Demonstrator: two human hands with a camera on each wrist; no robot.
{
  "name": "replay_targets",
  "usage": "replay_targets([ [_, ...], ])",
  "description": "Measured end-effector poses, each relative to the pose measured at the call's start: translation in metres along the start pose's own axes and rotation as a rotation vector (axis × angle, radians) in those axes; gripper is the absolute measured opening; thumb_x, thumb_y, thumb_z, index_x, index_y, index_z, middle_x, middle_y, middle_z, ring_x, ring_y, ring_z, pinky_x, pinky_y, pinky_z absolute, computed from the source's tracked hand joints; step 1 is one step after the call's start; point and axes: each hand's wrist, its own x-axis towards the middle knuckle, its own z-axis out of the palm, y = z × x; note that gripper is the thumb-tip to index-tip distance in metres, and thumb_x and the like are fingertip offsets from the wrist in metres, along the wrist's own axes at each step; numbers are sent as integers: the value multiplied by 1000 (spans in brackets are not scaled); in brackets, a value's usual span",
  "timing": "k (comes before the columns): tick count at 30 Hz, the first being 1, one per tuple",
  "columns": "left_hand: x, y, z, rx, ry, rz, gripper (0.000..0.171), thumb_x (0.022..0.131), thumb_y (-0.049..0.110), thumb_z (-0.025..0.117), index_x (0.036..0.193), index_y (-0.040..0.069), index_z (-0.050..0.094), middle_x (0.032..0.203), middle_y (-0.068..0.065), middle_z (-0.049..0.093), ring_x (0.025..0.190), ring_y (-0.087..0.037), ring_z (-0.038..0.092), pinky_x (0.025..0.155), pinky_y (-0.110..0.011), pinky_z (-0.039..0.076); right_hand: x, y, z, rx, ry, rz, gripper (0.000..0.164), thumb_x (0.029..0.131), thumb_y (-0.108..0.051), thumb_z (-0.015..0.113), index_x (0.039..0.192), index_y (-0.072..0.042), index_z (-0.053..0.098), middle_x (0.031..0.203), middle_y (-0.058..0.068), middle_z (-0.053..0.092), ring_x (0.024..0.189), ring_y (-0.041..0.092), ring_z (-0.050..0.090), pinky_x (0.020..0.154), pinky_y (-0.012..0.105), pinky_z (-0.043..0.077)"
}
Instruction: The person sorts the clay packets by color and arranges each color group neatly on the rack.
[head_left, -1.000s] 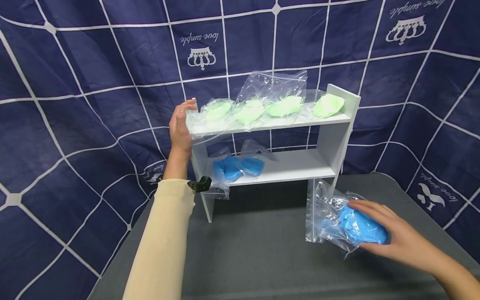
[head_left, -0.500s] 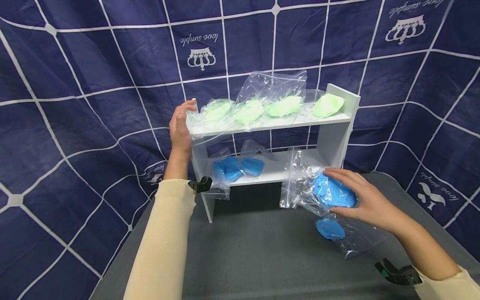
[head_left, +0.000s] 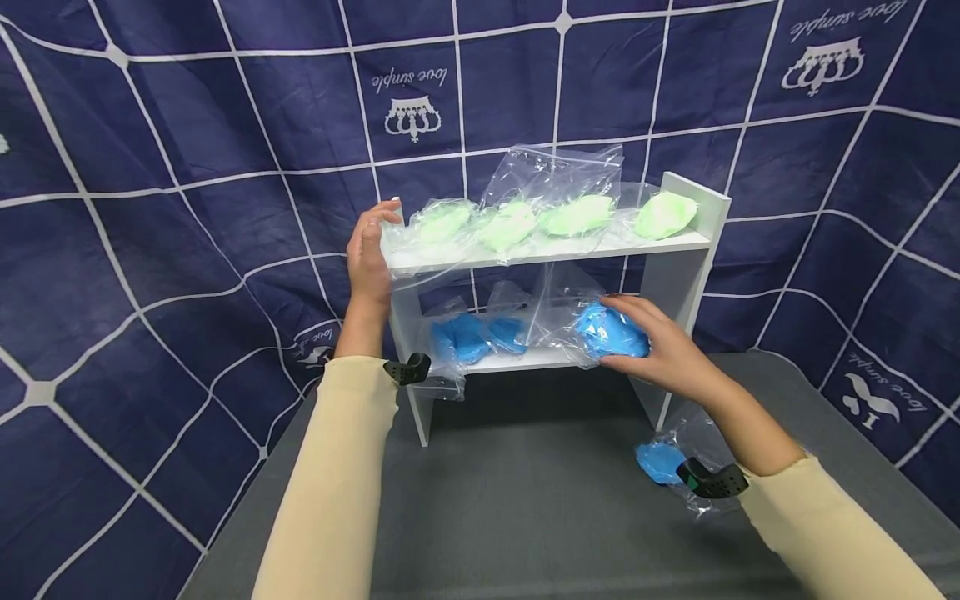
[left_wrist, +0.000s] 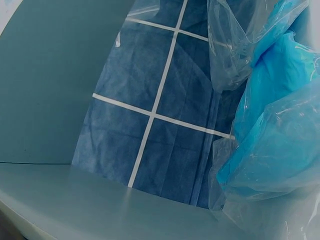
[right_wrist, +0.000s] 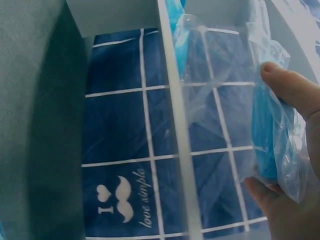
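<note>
My right hand (head_left: 667, 354) holds a clear zip bag with a soft blue lump (head_left: 611, 332) at the lower board of a small white shelf (head_left: 686, 287), right of its middle. In the right wrist view, thumb and fingers grip either side of the bagged lump (right_wrist: 265, 135). My left hand (head_left: 367, 258) grips the shelf's upper left side, fingers bent over the edge. Left on the same board sit two more bagged blue lumps (head_left: 461, 337), overlapped by the held bag's loose plastic. A bagged blue lump (left_wrist: 280, 95) also fills the right of the left wrist view.
Several bagged pale green lumps (head_left: 577, 215) stand in a row on the top board. Another bagged blue lump (head_left: 660, 462) lies on the dark grey table (head_left: 525, 500), partly behind the right wrist. A navy checked cloth (head_left: 262, 125) hangs behind.
My right hand has carried the bagged blue lump up and left from over the table to the lower board, uncovering another bag on the table. The left hand keeps its grip on the shelf.
</note>
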Motion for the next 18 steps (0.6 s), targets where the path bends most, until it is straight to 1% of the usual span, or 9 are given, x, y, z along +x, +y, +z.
replay_targets([
  [4,1,0,1,-11,3,11,47,89,65,52,87,20,65,127,-31,60,129,-26,55,112,-27,35,16,5,14,-8,13,51,76,80,-22,84,146,-12,48,141,18,50,119,36,53,93,54,47],
  [8,0,-1,3,-27,-1,8,49,87,69,54,87,21,65,128,-31,60,128,-24,55,111,-27,35,28,12,25,0,4,112,75,82,-25,82,147,-11,47,146,20,49,127,40,50,99,57,45],
  [11,0,-2,4,-29,3,4,50,86,72,55,86,22,65,127,-30,60,128,-24,55,111,-27,35,36,16,32,18,-10,129,76,83,-25,81,148,-10,45,150,21,46,133,42,47,104,58,42],
  [15,0,-1,4,-33,4,0,46,87,68,54,85,23,64,128,-31,59,128,-26,55,111,-27,36,46,14,43,22,-39,134,77,85,-29,79,150,-10,43,152,19,43,138,41,44,109,59,39],
  [18,-1,-1,4,-36,8,-6,48,88,66,54,85,18,64,128,-32,59,128,-27,55,109,-26,37,50,13,52,-11,-84,111,79,86,-33,78,151,-10,40,154,18,41,141,41,41,111,60,36],
])
